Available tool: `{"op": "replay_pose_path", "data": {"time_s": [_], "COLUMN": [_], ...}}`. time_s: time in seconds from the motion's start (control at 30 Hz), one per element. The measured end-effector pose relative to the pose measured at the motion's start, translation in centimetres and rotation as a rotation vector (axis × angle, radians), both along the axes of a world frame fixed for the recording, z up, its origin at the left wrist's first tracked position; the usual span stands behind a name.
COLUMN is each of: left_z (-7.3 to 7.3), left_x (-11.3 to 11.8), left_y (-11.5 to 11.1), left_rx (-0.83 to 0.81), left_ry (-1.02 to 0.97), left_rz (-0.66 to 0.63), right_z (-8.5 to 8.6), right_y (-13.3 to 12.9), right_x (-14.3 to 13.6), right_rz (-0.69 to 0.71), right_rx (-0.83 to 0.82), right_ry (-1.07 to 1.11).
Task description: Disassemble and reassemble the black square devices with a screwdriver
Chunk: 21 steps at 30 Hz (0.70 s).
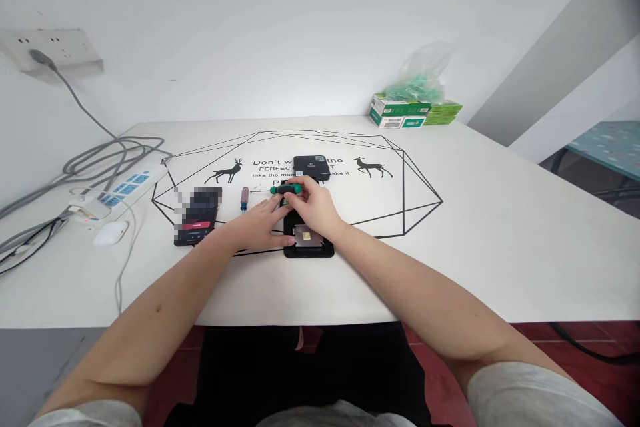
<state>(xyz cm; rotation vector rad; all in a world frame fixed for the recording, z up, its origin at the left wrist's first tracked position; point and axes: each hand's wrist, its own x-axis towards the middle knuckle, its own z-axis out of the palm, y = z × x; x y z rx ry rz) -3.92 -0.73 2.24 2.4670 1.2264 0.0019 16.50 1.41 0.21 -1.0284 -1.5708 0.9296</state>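
Lying nearly level, a green and black screwdriver (pixel 287 189) points its thin shaft to the left, its handle held in the fingers of my right hand (pixel 314 203). My left hand (pixel 260 221) rests with fingers apart on the left side of an opened black device (pixel 309 252), its thumb at the edge of a silver plate (pixel 316 236) with a gold square. Part of the device is hidden under both hands. Just beyond lies a black panel (pixel 311 167). A second screwdriver (pixel 245 199) with a clear and blue handle lies left of my hands, near tiny pieces.
At the left are a phone (pixel 201 217), a white case (pixel 111 233), a power strip (pixel 131 188) and coiled grey cables (pixel 120 147). Green and white boxes (pixel 400 110) with a plastic bag (pixel 419 80) stand at the back right of the white table (pixel 500 233).
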Motion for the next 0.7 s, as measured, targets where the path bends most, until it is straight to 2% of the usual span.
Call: {"op": "replay_pose_path", "data": {"time_s": [0.2,0.3,0.37,0.43,0.5,0.6,0.7], "left_z": [-0.4,-0.5,-0.4,-0.2,0.1,0.5,0.4], "left_x": [-0.2,0.2,0.6,0.8,0.9,0.9,0.9], "left_y": [0.3,0.5,0.6,0.6,0.6,0.5,0.6], "left_rx": [0.003,0.059,0.051,-0.071,-0.261,-0.469,-0.575], "left_ry": [-0.077,-0.214,-0.385,-0.612,-0.839,-1.064,-1.148], "left_rz": [0.039,0.138,0.24,0.359,0.433,0.405,0.373], "right_z": [1.3,2.2,2.8,3.3,3.6,3.9,3.9], "right_y": [1.1,1.8,2.3,2.5,2.6,2.4,2.2], "right_x": [2.3,3.6,4.4,5.0,5.3,5.3,5.0], "right_rz": [-0.118,-0.149,-0.177,-0.194,-0.19,-0.183,-0.199], "right_rx": [-0.043,-0.045,-0.07,-0.11,-0.134,-0.133,-0.115], "right_ry": [0.225,0.415,0.511,0.565,0.582,0.578,0.572]}}
